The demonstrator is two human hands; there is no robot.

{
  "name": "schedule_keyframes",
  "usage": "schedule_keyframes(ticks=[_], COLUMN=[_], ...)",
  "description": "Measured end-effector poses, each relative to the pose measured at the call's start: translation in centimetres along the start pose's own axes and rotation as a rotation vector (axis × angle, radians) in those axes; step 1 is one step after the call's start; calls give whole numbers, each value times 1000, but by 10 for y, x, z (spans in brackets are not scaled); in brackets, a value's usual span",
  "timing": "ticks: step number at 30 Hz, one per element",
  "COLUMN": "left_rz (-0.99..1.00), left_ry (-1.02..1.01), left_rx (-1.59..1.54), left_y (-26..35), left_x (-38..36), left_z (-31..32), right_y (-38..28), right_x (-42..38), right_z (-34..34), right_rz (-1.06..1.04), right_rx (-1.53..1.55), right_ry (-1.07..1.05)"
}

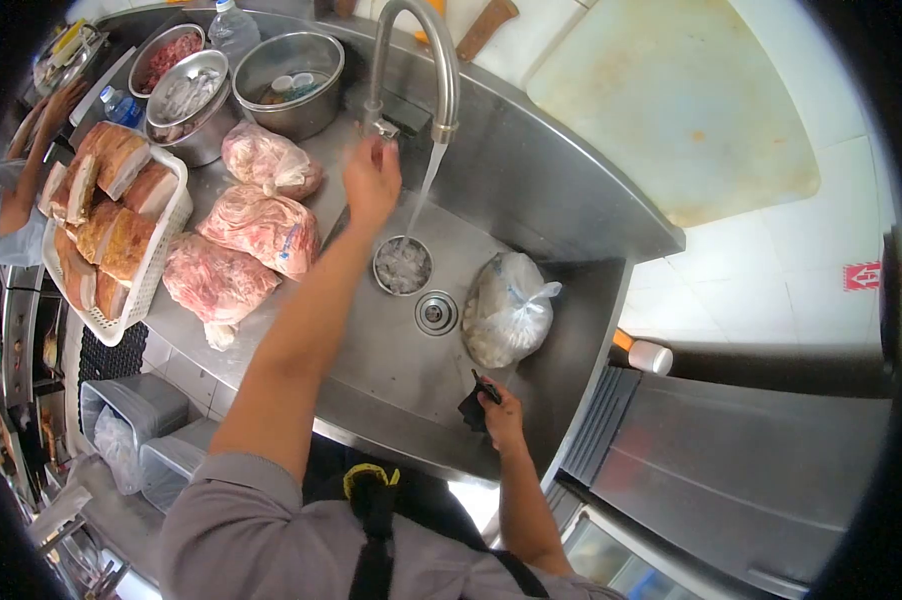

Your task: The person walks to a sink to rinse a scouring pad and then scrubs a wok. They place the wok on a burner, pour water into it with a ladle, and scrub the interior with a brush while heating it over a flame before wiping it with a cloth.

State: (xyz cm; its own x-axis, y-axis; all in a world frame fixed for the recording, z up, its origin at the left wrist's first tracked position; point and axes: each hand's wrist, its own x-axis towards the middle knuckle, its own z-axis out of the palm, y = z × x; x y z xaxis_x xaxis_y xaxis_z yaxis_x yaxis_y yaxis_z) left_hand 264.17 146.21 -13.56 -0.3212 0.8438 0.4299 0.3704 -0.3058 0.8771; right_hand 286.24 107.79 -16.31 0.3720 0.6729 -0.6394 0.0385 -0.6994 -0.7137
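Note:
At the base of the curved steel tap point(448, 85), my left hand point(372, 185) is raised with its fingers closed at the small tap lever point(383, 128). Water runs from the spout into a small round metal bowl point(403, 266) holding greyish-white pieces under water. My right hand point(504, 412) is low over the front of the sink point(391, 375), wrapped round a small, dark, folded item point(475, 405) whose kind I cannot make out. Beyond that hand lies a knotted clear plastic bag point(509, 310) with pale contents. The drain point(436, 313) sits between bowl and bag.
Several bags of raw meat point(261, 228) lie on the steel counter to the left. Beside them are a white basket point(176, 205) of thick meat slabs and metal bowls point(289, 85). Another person's arm point(36, 140) shows at far left. A large cutting board point(671, 110) leans behind the sink.

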Motion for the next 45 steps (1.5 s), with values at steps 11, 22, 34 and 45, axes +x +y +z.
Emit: schedule_keyframes(ticks=[11,22,34,45], left_rz=[-1780,-726,-594,-667], left_ry=[-89,-902,-516,256], left_rx=[-596,-121,-452,-78], left_y=[-111,-68,45,-51], left_x=[-198,-200,-101,-183], left_z=[20,-58,-566,-870], right_y=[13,-14,-194,-336], right_x=[-14,14,-176,-268], right_z=[-16,17,353,704], right_rz=[-150,-116,-5,-252], right_rx=[-214,195,302,106], right_ry=[82,-159,-986,-1085])
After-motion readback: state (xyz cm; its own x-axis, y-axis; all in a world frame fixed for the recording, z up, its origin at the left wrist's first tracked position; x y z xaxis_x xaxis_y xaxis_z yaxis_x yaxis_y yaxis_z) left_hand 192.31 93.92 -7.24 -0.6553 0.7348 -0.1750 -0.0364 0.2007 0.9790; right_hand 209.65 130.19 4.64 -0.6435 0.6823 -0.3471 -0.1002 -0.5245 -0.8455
